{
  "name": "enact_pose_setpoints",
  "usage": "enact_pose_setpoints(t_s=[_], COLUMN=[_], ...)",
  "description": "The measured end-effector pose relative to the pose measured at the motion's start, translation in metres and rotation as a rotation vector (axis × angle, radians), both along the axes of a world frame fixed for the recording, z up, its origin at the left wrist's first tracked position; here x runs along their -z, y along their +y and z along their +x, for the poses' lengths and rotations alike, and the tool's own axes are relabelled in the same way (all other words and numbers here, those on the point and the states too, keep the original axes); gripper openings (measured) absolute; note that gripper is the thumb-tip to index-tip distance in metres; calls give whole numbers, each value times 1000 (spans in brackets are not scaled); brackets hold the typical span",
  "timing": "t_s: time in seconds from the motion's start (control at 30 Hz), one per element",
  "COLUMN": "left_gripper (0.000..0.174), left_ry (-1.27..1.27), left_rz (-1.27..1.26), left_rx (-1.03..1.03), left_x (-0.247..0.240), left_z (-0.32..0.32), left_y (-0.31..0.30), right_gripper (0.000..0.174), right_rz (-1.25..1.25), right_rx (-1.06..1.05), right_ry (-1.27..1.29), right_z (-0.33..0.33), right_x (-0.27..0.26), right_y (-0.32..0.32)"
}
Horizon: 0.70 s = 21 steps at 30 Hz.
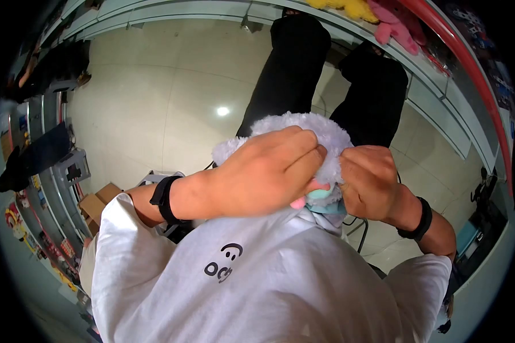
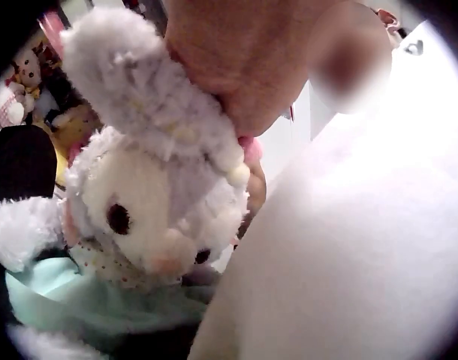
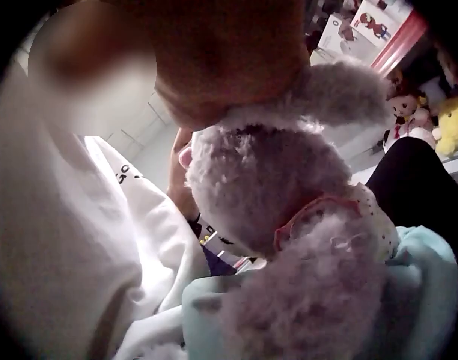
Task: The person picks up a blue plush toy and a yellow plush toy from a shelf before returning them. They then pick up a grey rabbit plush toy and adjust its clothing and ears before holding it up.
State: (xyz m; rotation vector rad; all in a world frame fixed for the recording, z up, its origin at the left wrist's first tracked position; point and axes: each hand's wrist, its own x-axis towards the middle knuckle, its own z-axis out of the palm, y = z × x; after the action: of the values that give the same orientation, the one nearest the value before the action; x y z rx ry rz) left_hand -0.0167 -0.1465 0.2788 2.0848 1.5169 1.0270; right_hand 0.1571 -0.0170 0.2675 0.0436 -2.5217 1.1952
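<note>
A fluffy lavender plush rabbit [image 1: 312, 127] sits on the person's lap, close against the white shirt. In the left wrist view its pale face shows dark eyes and a pinkish nose, above a mint garment [image 2: 49, 292]. The left hand [image 1: 263, 171] grips one long ear [image 2: 116, 67] near its base, fingers curled. From the other side, the right hand [image 1: 372, 180] is curled around the other ear [image 3: 334, 97] by the top of the head. A small pink and mint trim [image 1: 319, 194] shows between the hands. The fingertips are mostly hidden.
The person's black-trousered legs [image 1: 292, 63] extend forward over a tiled floor [image 1: 149, 103]. A shelf with yellow [image 1: 343, 7] and pink plush toys [image 1: 392, 26] runs along the front. Shelving and a cardboard box [image 1: 100, 200] stand at the left, where another person [image 1: 57, 63] is partly seen.
</note>
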Motion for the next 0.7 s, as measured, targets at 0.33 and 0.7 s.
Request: enact_pose_setpoints(t_s=[0.33,0.7], left_gripper=[41,22], left_ry=[-116,-273], left_rz=[-210,-332], left_rx=[-81,-46], left_x=[-13,-20], left_z=[-28,-38], left_y=[1,9], right_gripper=[29,36], right_rz=[114,499], right_rx=[141,153], right_ry=[-31,-127], right_z=[1,2], right_x=[-4,1], right_y=[11,34])
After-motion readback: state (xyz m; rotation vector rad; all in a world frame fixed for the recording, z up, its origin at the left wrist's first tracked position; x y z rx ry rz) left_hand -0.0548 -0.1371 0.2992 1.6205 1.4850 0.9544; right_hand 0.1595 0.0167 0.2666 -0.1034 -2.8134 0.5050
